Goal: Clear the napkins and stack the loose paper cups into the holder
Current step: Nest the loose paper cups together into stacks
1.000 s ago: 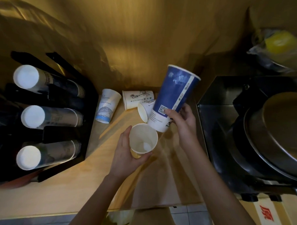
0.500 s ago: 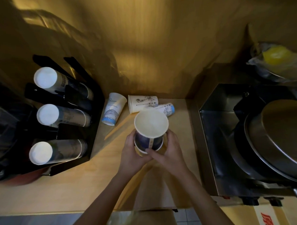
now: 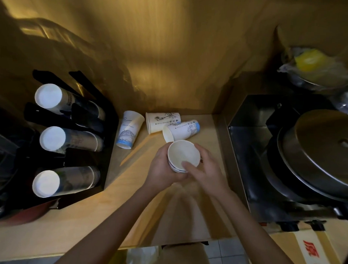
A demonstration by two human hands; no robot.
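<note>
Both hands grip a nested pair of paper cups [image 3: 183,156] above the wooden counter [image 3: 87,217], open mouth facing up. My left hand [image 3: 161,168] wraps the left side and my right hand [image 3: 202,168] presses the right side and rim. Behind them, three loose cups lie or lean on the counter: a tall white-and-blue cup [image 3: 129,129] upside down, a white cup [image 3: 162,122] on its side, and a blue-rimmed cup [image 3: 182,130] on its side. The black cup holder [image 3: 101,149] at left carries three slanted stacks [image 3: 70,142]. No napkins are visible.
A steel appliance with a round lid [image 3: 316,154] fills the right side, close to my right forearm. A bagged yellow item [image 3: 309,61] sits behind it. The wooden wall [image 3: 172,52] bounds the counter at the back. A cardboard box with red print [image 3: 315,253] is at bottom right.
The tall blue cup, first held tilted in my right hand, went down into the white cup in my left. It now sits deeper, with both hands closed around the pair.
</note>
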